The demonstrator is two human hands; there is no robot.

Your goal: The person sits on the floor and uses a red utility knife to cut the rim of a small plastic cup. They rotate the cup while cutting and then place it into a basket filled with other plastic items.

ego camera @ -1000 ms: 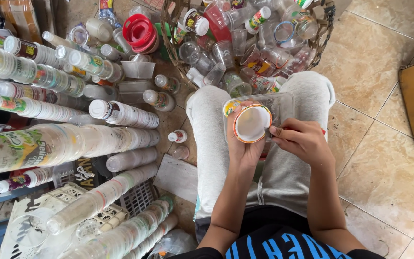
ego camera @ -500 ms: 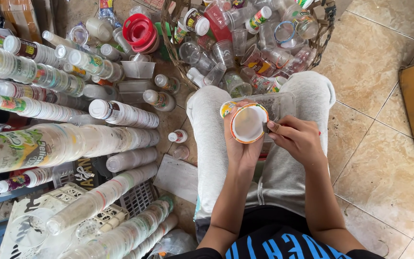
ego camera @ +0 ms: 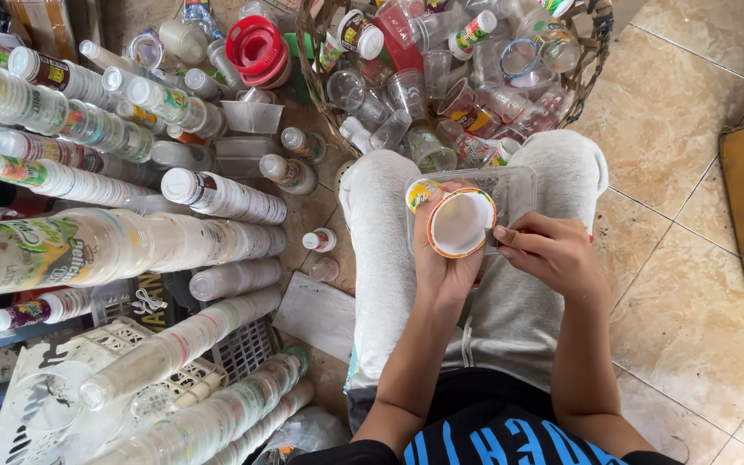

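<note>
Looking down from my head, my left hand [ego camera: 441,258] is wrapped around a small plastic cup [ego camera: 460,222] with an orange rim, over my lap and a clear plastic tray [ego camera: 514,185], while my right hand [ego camera: 553,254] pinches at the cup's right rim with closed fingertips. Compared with a second ago, the cup has barely shifted and my right hand has crept closer to the rim. The cup's white mouth faces up at me, its axis running toward my face, with the basket [ego camera: 592,65] of cups beyond my knees.

White cup [ego camera: 460,224] with orange rim, grey trousers [ego camera: 510,301], red lids [ego camera: 256,43], beige tiled floor [ego camera: 682,284]
</note>
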